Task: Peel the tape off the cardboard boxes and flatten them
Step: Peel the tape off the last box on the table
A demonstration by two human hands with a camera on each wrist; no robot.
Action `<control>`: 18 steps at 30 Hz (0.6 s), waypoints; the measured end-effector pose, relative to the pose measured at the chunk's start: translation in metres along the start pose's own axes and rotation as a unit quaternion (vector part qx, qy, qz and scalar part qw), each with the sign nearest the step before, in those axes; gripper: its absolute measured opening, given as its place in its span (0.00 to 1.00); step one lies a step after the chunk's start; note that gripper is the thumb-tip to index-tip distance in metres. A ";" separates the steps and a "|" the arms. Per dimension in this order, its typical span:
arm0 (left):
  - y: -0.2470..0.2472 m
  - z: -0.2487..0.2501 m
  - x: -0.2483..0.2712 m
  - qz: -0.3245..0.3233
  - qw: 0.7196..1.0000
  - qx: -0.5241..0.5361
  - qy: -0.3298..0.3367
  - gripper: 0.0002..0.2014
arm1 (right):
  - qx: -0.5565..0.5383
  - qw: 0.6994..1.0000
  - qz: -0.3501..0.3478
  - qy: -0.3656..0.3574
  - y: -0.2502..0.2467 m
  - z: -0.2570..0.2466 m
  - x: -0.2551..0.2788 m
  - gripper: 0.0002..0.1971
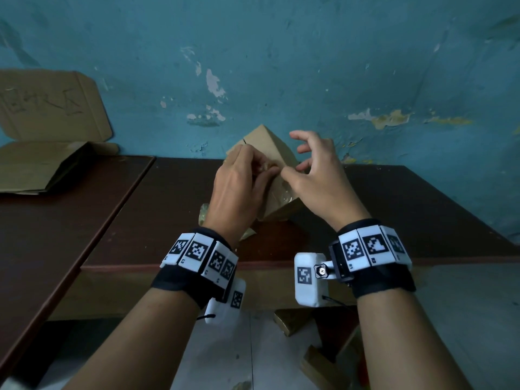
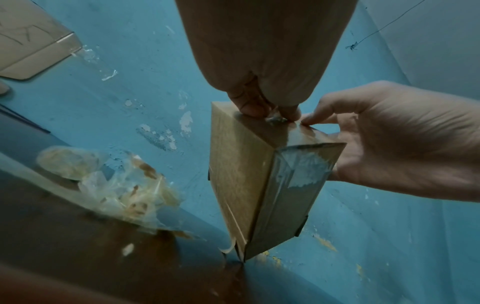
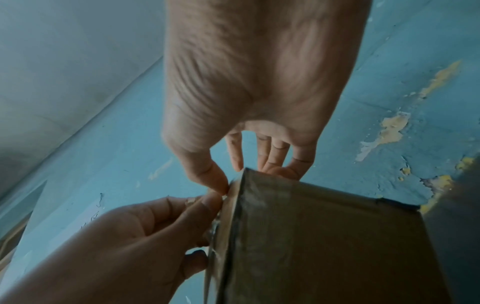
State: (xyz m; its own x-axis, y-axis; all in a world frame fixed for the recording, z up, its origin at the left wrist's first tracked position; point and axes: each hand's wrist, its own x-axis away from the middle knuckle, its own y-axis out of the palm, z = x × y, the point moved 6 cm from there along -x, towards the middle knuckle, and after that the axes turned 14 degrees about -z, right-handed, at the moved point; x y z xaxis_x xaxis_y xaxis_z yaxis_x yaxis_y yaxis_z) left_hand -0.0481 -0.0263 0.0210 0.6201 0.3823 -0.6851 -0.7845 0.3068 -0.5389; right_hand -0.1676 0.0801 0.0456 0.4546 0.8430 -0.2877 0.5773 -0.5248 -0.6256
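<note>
Cardboard tears if yanked, so we'd pull the tape [image 2: 301,172] low and slow along the seam. Our left hand [image 1: 236,187] pinches its crumpled end; our right hand [image 1: 318,175], fingers [image 1: 305,135] spread, nips the top edge of the box [image 1: 263,142], tilted on the table [image 1: 394,209], glossy strips across it.

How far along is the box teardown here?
Done: flat cardboard lies on the left table; a wad of peeled tape sits beside the box. In hand: left hand pinches a lifted tape end on its top; right hand steadies a corner. Left: glossy tape covers one face; box not flattened.
</note>
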 end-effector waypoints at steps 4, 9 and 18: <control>0.000 -0.003 0.001 0.004 1.000 -0.002 -0.015 0.10 | -0.015 0.999 -0.018 0.034 -0.003 0.003 0.002 0.38; -0.001 -0.005 0.000 0.005 1.000 -0.007 -0.012 0.06 | -0.012 0.996 -0.041 0.077 0.002 0.011 -0.001 0.53; 0.001 -0.005 0.001 0.037 0.998 0.047 -0.016 0.09 | -0.130 0.977 -0.036 0.162 0.016 0.034 -0.006 0.76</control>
State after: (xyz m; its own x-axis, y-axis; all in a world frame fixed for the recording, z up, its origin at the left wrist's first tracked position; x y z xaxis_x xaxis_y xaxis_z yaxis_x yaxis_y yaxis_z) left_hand -0.0479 -0.0302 0.0171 0.5622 0.4337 -0.7042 -0.8248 0.3565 -0.4389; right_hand -0.1839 0.0706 0.0124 0.5738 0.8187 0.0217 0.7494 -0.5141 -0.4173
